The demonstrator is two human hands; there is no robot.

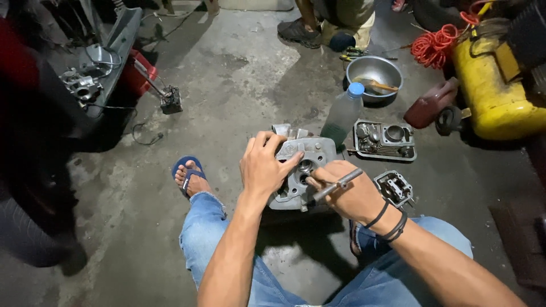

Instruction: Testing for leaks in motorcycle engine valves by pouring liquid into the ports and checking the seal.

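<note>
- at far left a dark bike (85,79) stands partly stripped, with a red-handled tool (151,79) lying on the floor beside it.
- a foot in a blue sandal (187,173) rests on the concrete just left of the work.
- the left hand (263,167) lies spread over the top of the grey cylinder head (298,170), fingers apart, thumb toward the middle port, pressing down rather than gripping.
- the cylinder head sits on the floor between the knees, its open ports facing up.
- the right hand (350,196) is closed around a metal rod (335,186), which lies slanted in the fist with its tip pointing toward the middle port.
- judgement: the work goes best with the left palm kept firm so the head cannot rock, and with the rod lined up with the bore before any force goes on it; a skewed rod could mar the soft metal.
- behind the head stands a plastic bottle (344,113) with a blue cap, near enough to be knocked over.
- to the right lie a cover (384,139) and a smaller part (393,187), both apart from the head.
- further back sit a steel bowl (373,71), a red coiled hose (435,45) and a yellow tank (495,94); another person's foot (298,31) shows at the top.
</note>
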